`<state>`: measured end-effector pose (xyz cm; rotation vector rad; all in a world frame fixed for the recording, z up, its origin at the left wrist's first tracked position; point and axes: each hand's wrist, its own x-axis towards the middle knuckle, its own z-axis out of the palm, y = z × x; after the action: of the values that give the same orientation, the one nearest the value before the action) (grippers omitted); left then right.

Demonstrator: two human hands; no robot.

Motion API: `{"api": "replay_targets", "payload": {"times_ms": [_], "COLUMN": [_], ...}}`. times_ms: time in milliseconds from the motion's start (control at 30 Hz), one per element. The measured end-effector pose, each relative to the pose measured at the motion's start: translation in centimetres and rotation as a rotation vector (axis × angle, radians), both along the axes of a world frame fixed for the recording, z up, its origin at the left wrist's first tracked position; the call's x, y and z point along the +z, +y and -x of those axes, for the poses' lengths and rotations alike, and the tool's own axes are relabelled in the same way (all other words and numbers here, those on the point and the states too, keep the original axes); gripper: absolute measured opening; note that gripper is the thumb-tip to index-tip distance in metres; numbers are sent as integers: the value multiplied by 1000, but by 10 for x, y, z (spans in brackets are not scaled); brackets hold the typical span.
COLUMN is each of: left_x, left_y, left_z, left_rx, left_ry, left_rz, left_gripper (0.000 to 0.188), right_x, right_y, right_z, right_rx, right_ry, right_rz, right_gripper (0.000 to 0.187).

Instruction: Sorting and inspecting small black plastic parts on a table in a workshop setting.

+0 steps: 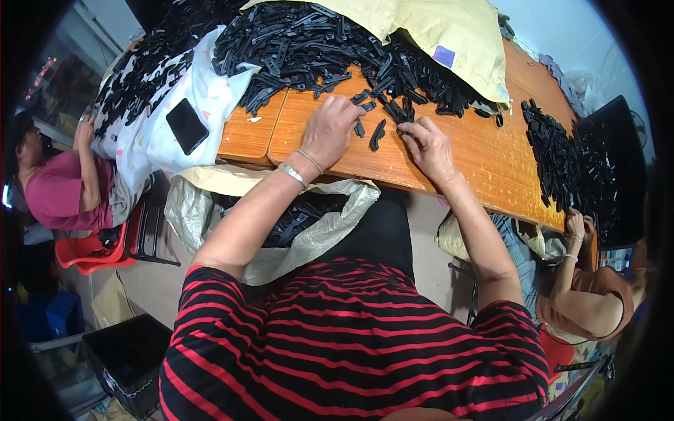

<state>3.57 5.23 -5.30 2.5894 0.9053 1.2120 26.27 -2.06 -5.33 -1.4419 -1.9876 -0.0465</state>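
Note:
On the wooden table, my left hand [330,132] is closed, its fingertips pinching a small black plastic part [368,107]. My right hand [430,149] has its fingers bent together on a black plastic clip-like part [400,112] at the near edge of the heap. Between the two hands lies a loose curved black part [378,135], touched by neither. Beyond them rises a large heap of similar black parts [288,45]. The exact kind of these parts is too small to make out.
A yellowish sack [449,42] lies over the heap's back. An open woven sack [274,265] with black parts hangs below the table edge. A phone [187,126] rests on white cloth at left. People sit at both sides; another pile [551,154] is at right.

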Motion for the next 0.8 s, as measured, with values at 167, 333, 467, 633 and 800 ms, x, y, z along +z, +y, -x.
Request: {"api": "replay_targets", "payload": {"times_ms": [167, 333, 467, 633, 800], "left_x": [1, 1, -9, -4, -2], "left_y": [3, -2, -5, -8, -7], "left_z": [-17, -29, -34, -33, -30], "left_rx": [-64, -107, -128, -244, -244], "left_ry": [142, 361, 254, 293, 353], "left_rz": [-59, -56, 49, 155, 123], "left_gripper": [22, 20, 22, 22, 16], "right_x": [9, 7, 7, 15, 19], "right_y": [-11, -7, 1, 7, 8], "right_z": [-1, -10, 0, 3, -2], "right_rx": [11, -18, -85, 17, -39], "right_ry": [-110, 42, 72, -199, -253], "right_rz": [46, 168, 163, 201, 281], "right_gripper": [17, 18, 22, 18, 17]}}
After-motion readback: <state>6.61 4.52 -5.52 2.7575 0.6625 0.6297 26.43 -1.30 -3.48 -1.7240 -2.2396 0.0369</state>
